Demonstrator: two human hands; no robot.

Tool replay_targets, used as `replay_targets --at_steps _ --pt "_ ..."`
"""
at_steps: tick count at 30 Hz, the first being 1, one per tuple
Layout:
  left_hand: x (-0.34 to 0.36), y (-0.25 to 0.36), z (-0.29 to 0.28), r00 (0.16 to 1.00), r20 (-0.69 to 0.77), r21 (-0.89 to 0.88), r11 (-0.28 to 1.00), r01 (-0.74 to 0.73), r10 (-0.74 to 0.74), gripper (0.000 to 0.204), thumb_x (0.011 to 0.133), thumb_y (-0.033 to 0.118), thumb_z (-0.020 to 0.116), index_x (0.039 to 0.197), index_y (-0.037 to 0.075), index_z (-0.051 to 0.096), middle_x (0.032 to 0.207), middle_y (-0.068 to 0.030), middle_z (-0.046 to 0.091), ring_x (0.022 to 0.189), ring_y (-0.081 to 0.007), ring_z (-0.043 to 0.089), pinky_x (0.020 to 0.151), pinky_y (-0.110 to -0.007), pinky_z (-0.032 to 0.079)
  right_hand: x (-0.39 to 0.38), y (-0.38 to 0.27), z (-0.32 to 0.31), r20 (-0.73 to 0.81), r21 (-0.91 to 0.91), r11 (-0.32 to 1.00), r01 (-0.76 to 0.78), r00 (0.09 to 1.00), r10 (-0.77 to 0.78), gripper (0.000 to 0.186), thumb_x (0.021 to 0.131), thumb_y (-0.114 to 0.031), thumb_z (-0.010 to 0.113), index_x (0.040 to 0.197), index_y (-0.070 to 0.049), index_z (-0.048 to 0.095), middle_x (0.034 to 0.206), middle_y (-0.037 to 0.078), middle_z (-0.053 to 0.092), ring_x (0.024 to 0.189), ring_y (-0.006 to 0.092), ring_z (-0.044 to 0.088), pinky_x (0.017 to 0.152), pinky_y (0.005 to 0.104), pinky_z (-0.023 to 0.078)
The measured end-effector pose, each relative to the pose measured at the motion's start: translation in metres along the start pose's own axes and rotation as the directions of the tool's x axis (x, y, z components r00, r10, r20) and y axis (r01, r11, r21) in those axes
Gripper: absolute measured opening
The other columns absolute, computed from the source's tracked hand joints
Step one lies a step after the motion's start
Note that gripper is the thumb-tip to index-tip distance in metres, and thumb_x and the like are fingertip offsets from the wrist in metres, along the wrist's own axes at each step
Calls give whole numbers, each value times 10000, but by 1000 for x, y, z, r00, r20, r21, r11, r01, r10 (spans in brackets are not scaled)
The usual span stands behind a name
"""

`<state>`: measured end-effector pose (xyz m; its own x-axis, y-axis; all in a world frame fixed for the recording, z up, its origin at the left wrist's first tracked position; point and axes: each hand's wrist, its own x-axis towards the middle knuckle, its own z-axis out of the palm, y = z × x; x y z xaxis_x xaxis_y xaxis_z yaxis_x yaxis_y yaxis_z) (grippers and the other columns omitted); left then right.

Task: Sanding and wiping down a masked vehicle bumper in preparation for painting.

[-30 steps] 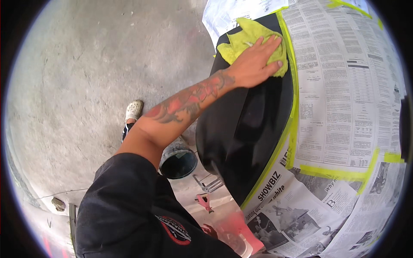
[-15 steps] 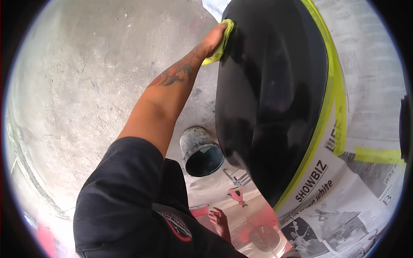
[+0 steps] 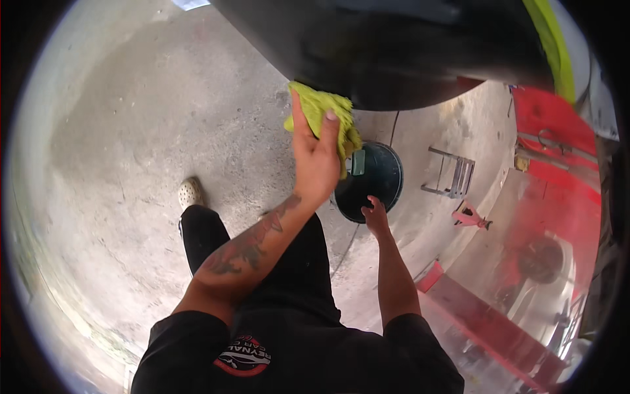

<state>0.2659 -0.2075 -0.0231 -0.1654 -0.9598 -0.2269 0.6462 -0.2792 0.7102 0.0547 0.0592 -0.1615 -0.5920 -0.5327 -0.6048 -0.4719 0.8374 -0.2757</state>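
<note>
My left hand (image 3: 316, 157) grips a yellow-green microfiber cloth (image 3: 325, 108), thumb and forefinger along its near side. The cloth's far side meets the lower edge of a glossy black curved panel (image 3: 394, 52) in the picture; whether they touch I cannot tell. Over the near rim of a dark bucket (image 3: 399, 174), my right hand (image 3: 375, 217) hangs with bent fingers apart and nothing in it. A pale green block-like piece (image 3: 357, 162) shows at the bucket's left side, partly behind the cloth.
Yellow-green masking tape (image 3: 554, 46) runs along the panel's right edge. On the concrete floor (image 3: 131, 151) stand a small metal stool or frame (image 3: 450, 174) and a pink object (image 3: 469, 215). A long red beam (image 3: 492, 328) lies at lower right, and my clog (image 3: 191, 192) is at left.
My left hand has pulled the cloth back from the panel's far left side to its near edge. My view has shifted, and my right arm and the bucket's inside now show more fully.
</note>
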Motion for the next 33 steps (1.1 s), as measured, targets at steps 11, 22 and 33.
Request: replay_targets --at_steps 11,22,33 --pt "9 52 -228 979 171 518 836 -183 109 508 861 53 487 1360 -39 449 1188 -172 604 1063 -248 632 926 -367 545 269 117 152 92 -492 861 124 992 -90 490 881 -157 561 1364 -91 509 1284 211 599 1197 393 570 1030 459 446" --pt "-9 72 -342 979 -140 741 671 6 146 454 844 55 505 1291 -7 550 1172 -119 606 1068 -233 603 963 -356 486 242 81 169 98 -200 927 316 948 -302 548 862 -75 599 1392 -58 463 1305 225 587 1220 393 557 1038 436 436" --pt "13 72 -354 987 -140 755 654 53 81 459 872 89 526 1320 -10 524 1239 -149 583 1123 -256 588 989 -371 475 99 92 48 -209 886 397 240 971 -121 563 851 -84 726 1360 -7 497 1131 73 649 1023 145 604 909 275 467"
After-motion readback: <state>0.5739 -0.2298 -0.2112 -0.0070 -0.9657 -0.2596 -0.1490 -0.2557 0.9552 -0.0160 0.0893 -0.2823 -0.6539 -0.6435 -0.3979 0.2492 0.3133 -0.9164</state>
